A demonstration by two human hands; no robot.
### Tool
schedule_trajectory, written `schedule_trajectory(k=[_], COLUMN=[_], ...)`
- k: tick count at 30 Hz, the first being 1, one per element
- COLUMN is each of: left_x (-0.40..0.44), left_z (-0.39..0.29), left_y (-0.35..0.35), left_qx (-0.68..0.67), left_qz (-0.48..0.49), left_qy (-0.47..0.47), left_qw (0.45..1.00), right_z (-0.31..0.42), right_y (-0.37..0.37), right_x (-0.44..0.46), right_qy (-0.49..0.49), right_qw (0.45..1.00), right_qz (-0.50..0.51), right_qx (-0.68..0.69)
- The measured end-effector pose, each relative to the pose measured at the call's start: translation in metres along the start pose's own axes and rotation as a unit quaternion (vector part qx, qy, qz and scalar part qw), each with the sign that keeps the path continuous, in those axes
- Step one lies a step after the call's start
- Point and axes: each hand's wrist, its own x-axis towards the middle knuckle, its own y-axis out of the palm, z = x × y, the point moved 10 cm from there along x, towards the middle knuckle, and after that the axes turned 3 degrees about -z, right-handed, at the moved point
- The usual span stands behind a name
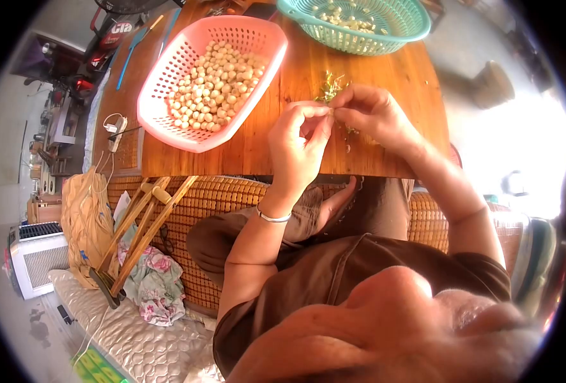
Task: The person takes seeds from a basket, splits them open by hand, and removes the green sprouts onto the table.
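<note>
My left hand (301, 137) and my right hand (374, 116) meet fingertip to fingertip above the wooden table (395, 153). Thumb and index finger are pinched together on each, around something tiny and pale that I cannot make out. Just beyond the fingers lies a small heap of green and yellowish scraps (329, 87), partly covered by my right hand. To the left stands a pink perforated basket (200, 142) holding many small, round, cream-coloured pieces (216, 89). A teal perforated basket (366, 45) at the far edge holds smaller pale pieces (347, 20).
A blue long-handled tool (130, 54) and a white power strip (117, 134) with cables lie along the table's left side. Wooden crutch-like poles (144, 223) and a floral cloth (155, 284) rest on the woven-mat seat (200, 207). A stool (492, 84) stands right.
</note>
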Motion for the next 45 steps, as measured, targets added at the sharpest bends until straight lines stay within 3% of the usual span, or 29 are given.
schedule_trajectory(k=[7,17,25,45], left_x=[0.000,-0.002,-0.001,-0.002], left_z=[-0.005,-0.011,-0.028,0.005], left_y=[0.001,0.004,0.006,0.002], left_qx=[0.009,0.056,0.118,-0.010], left_qz=[0.001,0.011,0.002,0.030], left_qy=[0.035,0.032,0.124,-0.018], left_qw=[0.999,0.998,0.985,0.999], right_z=[0.007,0.012,0.006,-0.001], right_y=[-0.001,-0.003,-0.004,0.005], right_x=[0.001,-0.002,-0.002,-0.005], right_qy=[-0.068,-0.073,-0.043,0.011], right_qw=[0.997,0.996,0.998,0.998], right_qz=[-0.007,-0.002,0.002,0.032], right_qx=[-0.026,-0.055,-0.049,0.048])
